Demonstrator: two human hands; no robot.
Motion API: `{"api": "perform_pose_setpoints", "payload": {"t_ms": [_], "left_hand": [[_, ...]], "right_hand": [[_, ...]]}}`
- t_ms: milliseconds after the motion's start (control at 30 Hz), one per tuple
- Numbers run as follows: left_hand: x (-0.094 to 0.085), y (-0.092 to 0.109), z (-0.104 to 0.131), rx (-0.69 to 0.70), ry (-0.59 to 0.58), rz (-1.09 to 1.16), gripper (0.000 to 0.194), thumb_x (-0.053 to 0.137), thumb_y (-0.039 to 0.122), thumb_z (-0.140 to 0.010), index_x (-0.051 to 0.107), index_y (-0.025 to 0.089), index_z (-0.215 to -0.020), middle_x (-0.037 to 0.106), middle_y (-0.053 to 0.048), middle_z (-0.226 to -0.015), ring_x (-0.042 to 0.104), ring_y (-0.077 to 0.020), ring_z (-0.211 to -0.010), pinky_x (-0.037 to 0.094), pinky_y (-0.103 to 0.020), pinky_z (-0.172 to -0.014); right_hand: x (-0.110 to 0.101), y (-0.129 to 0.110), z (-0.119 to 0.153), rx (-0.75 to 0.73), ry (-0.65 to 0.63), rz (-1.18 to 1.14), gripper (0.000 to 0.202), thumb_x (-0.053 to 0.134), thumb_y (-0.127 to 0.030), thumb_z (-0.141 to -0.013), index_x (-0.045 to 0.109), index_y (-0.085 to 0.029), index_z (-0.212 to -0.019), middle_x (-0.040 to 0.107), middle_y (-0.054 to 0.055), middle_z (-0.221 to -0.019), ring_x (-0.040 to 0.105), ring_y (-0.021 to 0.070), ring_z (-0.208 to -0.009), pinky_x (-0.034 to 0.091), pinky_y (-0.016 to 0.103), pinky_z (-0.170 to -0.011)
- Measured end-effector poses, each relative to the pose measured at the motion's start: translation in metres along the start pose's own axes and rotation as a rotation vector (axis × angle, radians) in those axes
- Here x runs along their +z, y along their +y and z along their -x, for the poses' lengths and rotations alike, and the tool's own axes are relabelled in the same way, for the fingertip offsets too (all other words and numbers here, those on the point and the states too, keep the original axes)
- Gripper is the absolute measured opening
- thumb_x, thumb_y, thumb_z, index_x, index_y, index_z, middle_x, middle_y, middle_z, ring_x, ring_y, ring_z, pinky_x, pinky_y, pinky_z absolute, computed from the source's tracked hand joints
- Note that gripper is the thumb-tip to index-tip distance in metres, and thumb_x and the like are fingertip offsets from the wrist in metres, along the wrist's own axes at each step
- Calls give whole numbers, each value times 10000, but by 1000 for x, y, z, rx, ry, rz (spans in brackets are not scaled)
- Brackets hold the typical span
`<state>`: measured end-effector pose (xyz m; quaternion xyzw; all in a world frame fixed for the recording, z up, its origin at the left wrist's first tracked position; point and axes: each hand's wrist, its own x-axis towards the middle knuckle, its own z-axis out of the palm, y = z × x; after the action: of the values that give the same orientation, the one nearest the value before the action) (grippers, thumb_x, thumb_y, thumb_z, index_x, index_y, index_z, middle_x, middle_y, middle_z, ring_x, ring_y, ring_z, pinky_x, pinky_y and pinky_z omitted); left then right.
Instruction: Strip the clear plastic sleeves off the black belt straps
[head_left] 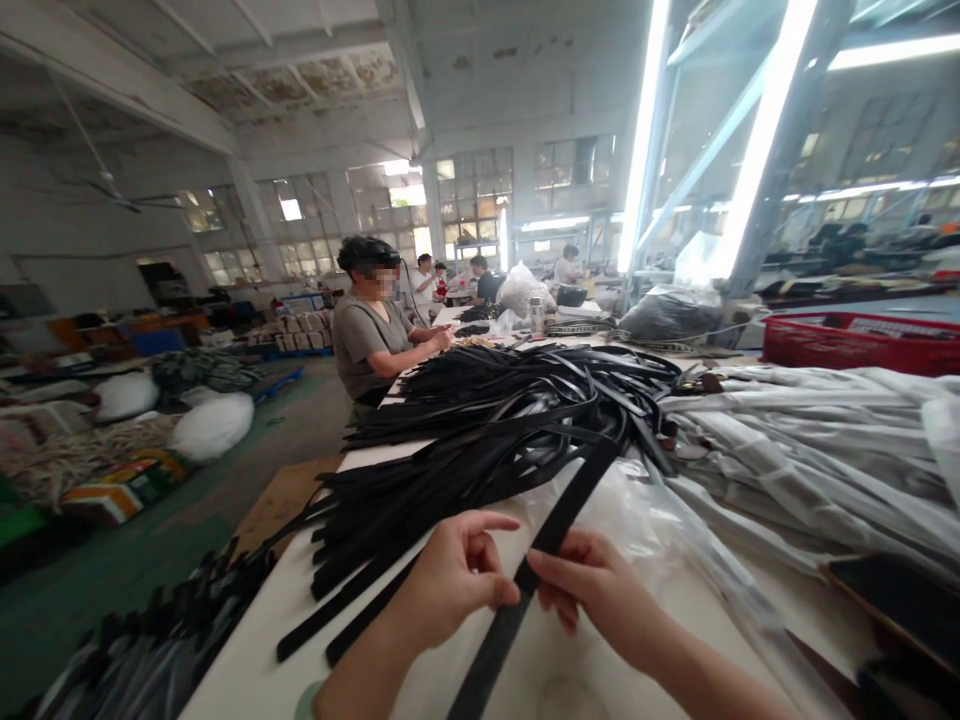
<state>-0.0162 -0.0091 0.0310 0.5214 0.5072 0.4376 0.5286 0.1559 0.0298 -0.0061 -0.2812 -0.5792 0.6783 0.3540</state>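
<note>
A long flat black strap (pixel 568 500) runs from the pile down past the lower edge of the view. My right hand (pixel 592 585) pinches it between thumb and fingers at about its middle. Close by on the strap's other side is my left hand (pixel 457 575), its index finger stretched out and the other fingers loosely curled. The left thumb tip lies at the strap's edge; whether it presses on it I cannot tell. Behind both hands spreads a big pile of similar black straps (pixel 480 400), with many ends pointing left over the pale table (pixel 259 640).
Straps in clear plastic wrapping (pixel 810 450) cover the table's right side, before a red basket (pixel 862 340). A co-worker in a grey shirt (pixel 371 335) stands at the table's far left side. More dark straps (pixel 172 640) sit low at the left, beside the table.
</note>
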Motion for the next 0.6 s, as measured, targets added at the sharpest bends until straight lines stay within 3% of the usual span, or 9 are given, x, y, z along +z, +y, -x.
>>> {"api": "perform_pose_setpoints", "payload": {"t_ms": [167,267,333,433,533,600], "left_hand": [[-2,-3,-2,21,23,-49,558,806,97,-520,649,93,-1056,559,56,-536,483,-90,-504,361,-212,-509],[-5,-5,1,-21,22,-40,540,813,421,-597,634,104,-996,561,30,-602,503,-111,-545,387,-233,-535],[-5,-6,5,-118,-86,-38,577,692,630,-662,634,118,-921,615,-31,-727,568,-149,-659,400,-241,-571],[0,-8,10,-307,-354,62,616,630,703,-672,624,122,-876,655,-89,-784,616,-187,-717,422,-260,-594],[6,-10,11,-372,-395,197,553,626,681,-692,571,149,-834,523,23,-527,461,-104,-445,427,-261,-491],[7,-8,10,-390,-376,212,482,601,647,-745,531,174,-801,386,85,-466,302,-60,-392,366,-209,-420]], "right_hand": [[9,12,2,69,-117,53,542,676,-665,-686,572,-133,-691,571,7,-520,427,61,-333,360,176,-331],[5,10,-1,39,-48,95,552,654,-678,-700,561,-135,-667,542,-7,-491,408,58,-320,355,179,-321],[-2,3,-4,-2,29,118,553,652,-680,-697,546,-142,-629,530,-11,-488,413,63,-331,352,184,-325],[-11,-9,-5,-39,96,119,531,681,-644,-692,535,-144,-594,529,-6,-509,434,71,-370,359,195,-352],[-18,-21,-5,-26,107,-20,453,733,-557,-699,569,-137,-657,462,-42,-504,364,51,-393,311,178,-361],[-24,-26,-6,-45,170,-191,402,742,-511,-721,587,-140,-736,367,-79,-501,257,34,-410,228,155,-358]]}}
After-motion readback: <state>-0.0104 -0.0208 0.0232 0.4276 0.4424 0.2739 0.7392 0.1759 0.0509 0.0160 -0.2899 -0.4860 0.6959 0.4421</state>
